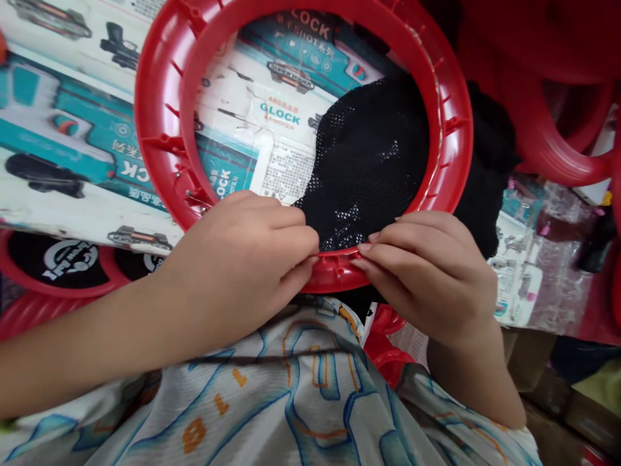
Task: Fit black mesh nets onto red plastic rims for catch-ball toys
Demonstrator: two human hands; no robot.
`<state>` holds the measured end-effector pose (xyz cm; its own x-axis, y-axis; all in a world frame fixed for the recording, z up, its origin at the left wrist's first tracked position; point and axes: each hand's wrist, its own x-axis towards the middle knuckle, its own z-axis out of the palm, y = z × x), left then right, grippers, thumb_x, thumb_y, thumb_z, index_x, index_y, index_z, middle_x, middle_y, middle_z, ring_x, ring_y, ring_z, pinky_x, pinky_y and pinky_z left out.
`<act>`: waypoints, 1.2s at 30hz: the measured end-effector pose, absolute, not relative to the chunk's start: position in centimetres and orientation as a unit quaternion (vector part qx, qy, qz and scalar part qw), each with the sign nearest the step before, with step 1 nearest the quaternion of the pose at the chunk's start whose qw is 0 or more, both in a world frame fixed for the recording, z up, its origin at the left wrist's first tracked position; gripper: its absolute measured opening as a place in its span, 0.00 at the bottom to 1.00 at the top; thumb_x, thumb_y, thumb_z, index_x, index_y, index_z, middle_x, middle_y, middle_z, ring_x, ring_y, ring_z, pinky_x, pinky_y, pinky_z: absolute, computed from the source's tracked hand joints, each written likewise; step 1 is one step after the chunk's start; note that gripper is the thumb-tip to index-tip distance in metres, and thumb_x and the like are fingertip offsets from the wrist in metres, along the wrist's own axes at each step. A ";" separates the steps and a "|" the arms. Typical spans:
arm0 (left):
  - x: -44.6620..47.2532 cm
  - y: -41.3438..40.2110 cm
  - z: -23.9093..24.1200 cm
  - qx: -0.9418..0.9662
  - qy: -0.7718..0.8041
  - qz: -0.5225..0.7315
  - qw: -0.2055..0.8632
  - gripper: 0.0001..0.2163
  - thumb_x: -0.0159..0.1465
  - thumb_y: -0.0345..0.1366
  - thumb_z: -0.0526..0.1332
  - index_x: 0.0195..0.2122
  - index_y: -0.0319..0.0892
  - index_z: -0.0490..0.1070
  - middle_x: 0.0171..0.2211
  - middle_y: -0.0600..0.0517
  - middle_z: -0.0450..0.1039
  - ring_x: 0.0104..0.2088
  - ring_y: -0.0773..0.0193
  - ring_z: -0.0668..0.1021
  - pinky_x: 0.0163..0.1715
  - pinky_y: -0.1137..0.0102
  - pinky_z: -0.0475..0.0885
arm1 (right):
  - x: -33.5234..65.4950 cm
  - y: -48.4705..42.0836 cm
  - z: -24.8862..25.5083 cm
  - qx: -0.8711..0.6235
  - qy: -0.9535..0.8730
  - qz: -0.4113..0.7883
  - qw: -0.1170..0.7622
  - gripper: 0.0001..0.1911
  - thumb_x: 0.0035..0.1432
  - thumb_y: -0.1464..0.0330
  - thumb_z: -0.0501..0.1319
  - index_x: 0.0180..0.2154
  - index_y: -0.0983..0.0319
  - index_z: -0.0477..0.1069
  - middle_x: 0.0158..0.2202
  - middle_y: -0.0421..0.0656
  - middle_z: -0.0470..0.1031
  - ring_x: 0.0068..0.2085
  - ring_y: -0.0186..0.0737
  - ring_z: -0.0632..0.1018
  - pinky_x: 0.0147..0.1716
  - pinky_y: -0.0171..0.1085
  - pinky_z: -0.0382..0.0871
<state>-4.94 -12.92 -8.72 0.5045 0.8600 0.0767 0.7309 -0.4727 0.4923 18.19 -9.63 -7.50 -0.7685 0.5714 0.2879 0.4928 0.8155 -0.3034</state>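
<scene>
A red plastic ring [160,84] with ribbed inner channel is held at chest level directly in front of the person, its near edge at the lower centre of the head view and its far edge cut off by the top of the frame. A piece of black mesh netting [369,162] covers the lower right portion of the ring's opening; its edge runs along the ring's near rim and its remainder hangs over the right side of the ring. The rest of the opening is uncovered, and printed cardboard [72,129] with toy-gun artwork shows through it. The left hand [242,259] is curled over the near rim, fingers pressed together, with the fingertips closed on the mesh edge where it meets the rim. The right hand [427,272] lies just beside it on the same rim, fingers held together and extended leftward, fingertips pressing the mesh edge against the red plastic. The two sets of fingertips are near each other, with a short stretch of rim between them. Below the hands lies the person's patterned garment [301,401], white with blue and orange markings. To the left, partly under the cardboard, sits a further red ring with black netting bearing a white logo [68,262]. More red rings [557,142] are stacked at upper right.
</scene>
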 end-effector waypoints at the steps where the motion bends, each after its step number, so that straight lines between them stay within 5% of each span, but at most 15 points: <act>1: -4.9 -12.9 -8.7 0.844 0.470 0.157 0.205 0.12 0.67 0.31 0.54 0.26 0.41 0.72 0.24 0.52 0.69 0.28 0.57 0.74 0.31 0.61 0.67 | 18.4 -9.6 -7.6 -0.279 -0.935 0.101 0.195 0.06 0.57 0.73 0.68 0.37 0.62 0.74 0.37 0.42 0.78 0.40 0.40 0.76 0.42 0.40 0.73; 15: -5.6 -13.0 -9.5 0.870 0.424 0.201 0.153 0.12 0.69 0.32 0.55 0.31 0.41 0.76 0.28 0.52 0.75 0.29 0.59 0.75 0.30 0.62 0.67 | 19.6 -9.4 -7.9 -0.282 -0.923 0.125 0.228 0.07 0.55 0.74 0.69 0.38 0.60 0.77 0.37 0.41 0.80 0.40 0.38 0.80 0.47 0.42 0.77; 36: -4.8 -12.9 -8.3 0.849 0.451 0.177 0.210 0.11 0.65 0.33 0.55 0.34 0.42 0.78 0.29 0.52 0.75 0.29 0.59 0.75 0.31 0.61 0.67 | 19.5 -9.1 -8.3 -0.264 -0.927 0.114 0.238 0.06 0.56 0.74 0.68 0.38 0.60 0.77 0.37 0.42 0.79 0.39 0.38 0.79 0.43 0.42 0.77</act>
<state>-4.77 -12.87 -8.29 0.5294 0.8410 0.1112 0.6917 -0.5038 0.5175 19.50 -9.15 -8.28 -0.7465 0.5450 0.3817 0.4359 0.8340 -0.3383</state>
